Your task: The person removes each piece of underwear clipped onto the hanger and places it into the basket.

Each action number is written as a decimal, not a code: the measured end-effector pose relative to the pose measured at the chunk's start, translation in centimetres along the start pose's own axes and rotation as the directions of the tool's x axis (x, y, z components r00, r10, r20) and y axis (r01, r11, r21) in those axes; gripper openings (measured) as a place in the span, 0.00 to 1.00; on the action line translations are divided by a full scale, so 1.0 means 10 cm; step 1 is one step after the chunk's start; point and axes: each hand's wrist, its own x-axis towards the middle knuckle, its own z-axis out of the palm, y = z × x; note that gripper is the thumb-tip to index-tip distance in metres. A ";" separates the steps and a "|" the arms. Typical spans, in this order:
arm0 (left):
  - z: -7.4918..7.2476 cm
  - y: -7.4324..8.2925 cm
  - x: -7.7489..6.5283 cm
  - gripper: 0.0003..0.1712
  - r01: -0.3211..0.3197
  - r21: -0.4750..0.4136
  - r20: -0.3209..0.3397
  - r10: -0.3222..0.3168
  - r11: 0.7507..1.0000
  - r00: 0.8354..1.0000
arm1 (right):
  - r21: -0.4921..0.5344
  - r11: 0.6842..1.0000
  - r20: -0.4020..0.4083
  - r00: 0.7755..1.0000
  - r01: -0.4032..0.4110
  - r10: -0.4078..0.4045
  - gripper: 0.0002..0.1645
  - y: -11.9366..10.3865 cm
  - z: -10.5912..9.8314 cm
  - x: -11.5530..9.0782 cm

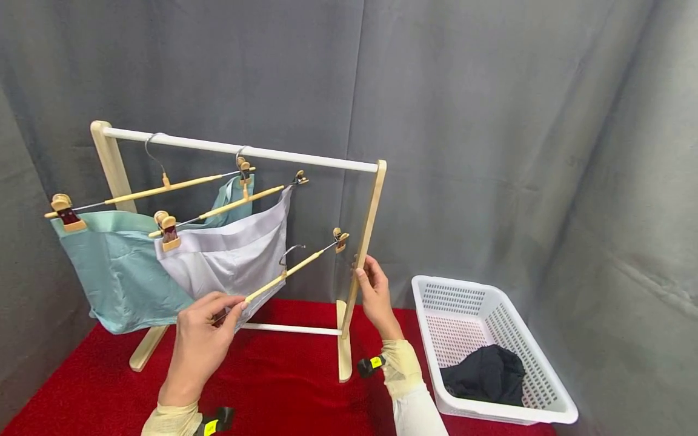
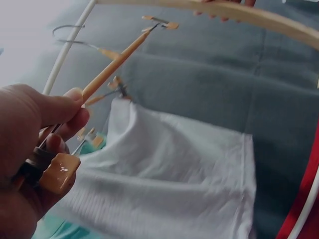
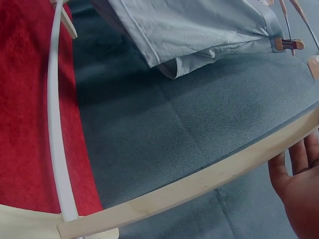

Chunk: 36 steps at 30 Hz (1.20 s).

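Observation:
My left hand (image 1: 202, 339) pinches one end of a bare clip hanger (image 1: 283, 276), which has a wooden bar, a metal hook and a clip (image 1: 340, 240) at its far end. In the left wrist view, the near clip (image 2: 60, 173) shows beside the palm. My right hand (image 1: 376, 297) holds the right wooden post (image 1: 371, 224) of a small clothes rack, partly hidden behind it. On the rack's white rail (image 1: 305, 158) hang a hanger with teal satin shorts (image 1: 120, 272) and another with pale lilac shorts (image 1: 234, 254). The held hanger's hook is below the rail.
A white slotted basket (image 1: 496, 418) stands right of the rack, with black cloth (image 1: 485, 375) inside. Red cloth (image 1: 262, 387) covers the table under the rack. Grey curtain (image 1: 463, 121) hangs behind. The rack has a lower white bar (image 1: 294, 329) and wooden feet (image 1: 345, 358).

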 end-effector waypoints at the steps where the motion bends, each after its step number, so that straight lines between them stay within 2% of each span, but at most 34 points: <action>1: 0.03 0.01 0.00 0.07 -0.005 -0.004 -0.005 0.005 1.000 1.000 | 0.005 1.000 -0.001 1.000 -0.004 0.004 0.21 0.00 0.00 0.00; 7: 0.15 0.07 0.02 0.07 -0.039 0.003 -0.022 0.039 0.999 0.999 | 0.021 1.000 -0.024 1.000 -0.008 0.009 0.21 -0.01 0.02 -0.04; 15: 0.14 0.06 0.15 0.07 -0.061 0.045 -0.046 0.063 0.997 0.997 | 0.024 0.999 -0.045 0.999 0.020 -0.019 0.20 0.01 0.05 -0.05; 22: 0.16 0.08 0.25 0.05 -0.045 0.070 -0.025 0.046 0.997 0.999 | 0.018 1.000 -0.056 0.998 0.024 -0.023 0.20 0.01 0.04 -0.04; 30: 0.17 0.13 0.39 0.04 -0.041 0.073 -0.059 0.045 0.997 0.997 | 0.023 0.999 -0.043 0.998 0.043 -0.042 0.20 -0.01 0.03 -0.03; 36: 0.20 0.18 0.48 0.04 -0.021 0.083 -0.055 0.026 0.996 0.998 | -0.010 0.999 -0.042 0.998 0.036 -0.036 0.19 -0.02 0.02 -0.05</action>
